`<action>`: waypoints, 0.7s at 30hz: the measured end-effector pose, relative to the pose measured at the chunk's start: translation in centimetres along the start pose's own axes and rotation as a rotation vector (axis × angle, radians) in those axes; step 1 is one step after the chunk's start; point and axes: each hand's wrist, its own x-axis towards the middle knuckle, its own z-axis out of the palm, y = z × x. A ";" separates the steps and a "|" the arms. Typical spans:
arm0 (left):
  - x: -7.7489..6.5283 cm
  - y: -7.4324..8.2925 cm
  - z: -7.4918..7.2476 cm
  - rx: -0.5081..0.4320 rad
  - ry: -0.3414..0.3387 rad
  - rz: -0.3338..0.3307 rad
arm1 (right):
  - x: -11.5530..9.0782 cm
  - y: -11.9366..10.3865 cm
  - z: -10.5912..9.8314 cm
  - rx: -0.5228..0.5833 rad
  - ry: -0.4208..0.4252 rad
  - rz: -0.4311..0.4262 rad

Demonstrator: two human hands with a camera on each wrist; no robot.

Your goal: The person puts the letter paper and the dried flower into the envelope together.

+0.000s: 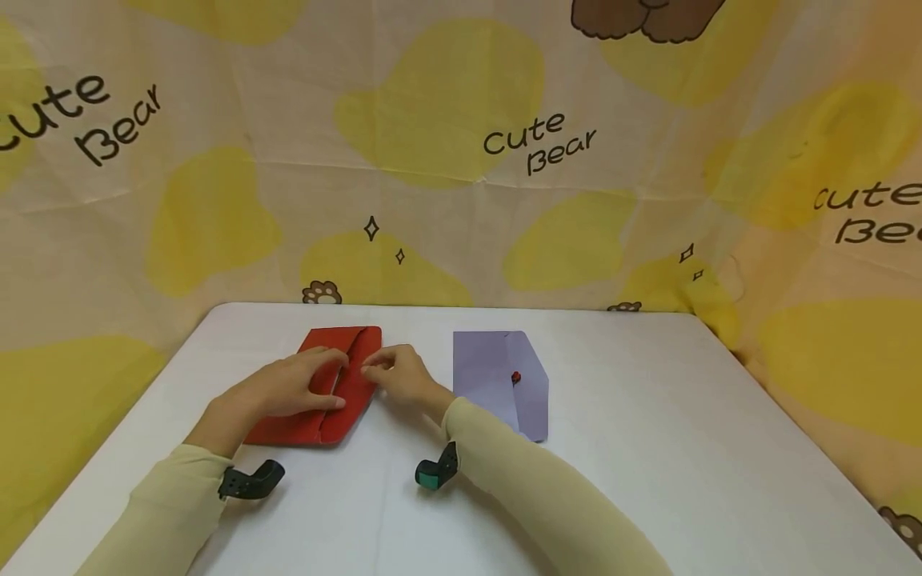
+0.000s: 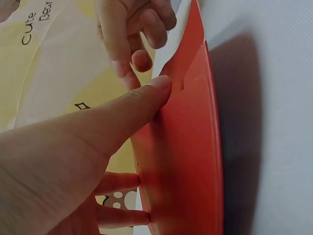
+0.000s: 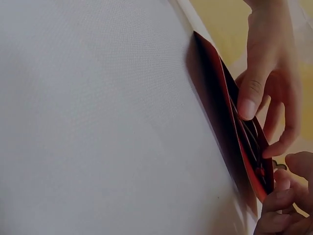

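A red envelope [image 1: 288,430] lies on the left half of the table, its flap on the right side. My left hand [image 1: 291,386] rests on it, thumb and fingers spread near the flap's edge, as the left wrist view also shows. At the flap's right part is my right hand [image 1: 403,376], with bent fingers and thumb and forefinger close together. Whether these pinch something thin cannot be made out. In the right wrist view a small red piece [image 3: 261,172] and a thin dark line show at the flap, near the right fingertips [image 3: 281,182].
A lilac envelope [image 1: 479,368] with a small red fastener [image 1: 515,377] lies right of the red one, partly behind my right sleeve. The white table [image 1: 648,448] ends at a patterned yellow cloth [image 1: 432,224]. A dark camera band sits on each wrist.
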 end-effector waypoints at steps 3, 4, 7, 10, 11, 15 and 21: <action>0.0 0.3 0.0 0.019 -0.011 -0.012 | -0.2 0.2 -0.6 0.006 0.017 -0.012; 0.0 0.3 0.0 0.024 -0.011 -0.013 | -0.3 0.3 -0.8 0.010 0.022 -0.017; -0.1 0.4 0.1 0.033 -0.013 -0.011 | -0.6 0.3 -1.4 0.032 0.021 -0.029; -0.1 0.4 0.1 0.036 -0.013 -0.009 | -0.9 0.4 -1.8 0.054 0.010 -0.030; -0.1 0.4 0.1 0.039 -0.013 -0.009 | -1.0 0.4 -2.0 0.060 0.007 -0.031; -0.1 0.4 0.2 0.048 -0.016 -0.014 | -1.3 0.5 -2.5 0.069 0.011 -0.049; 0.0 0.6 0.3 0.057 -0.015 -0.036 | -1.6 1.0 -3.1 0.072 0.033 -0.081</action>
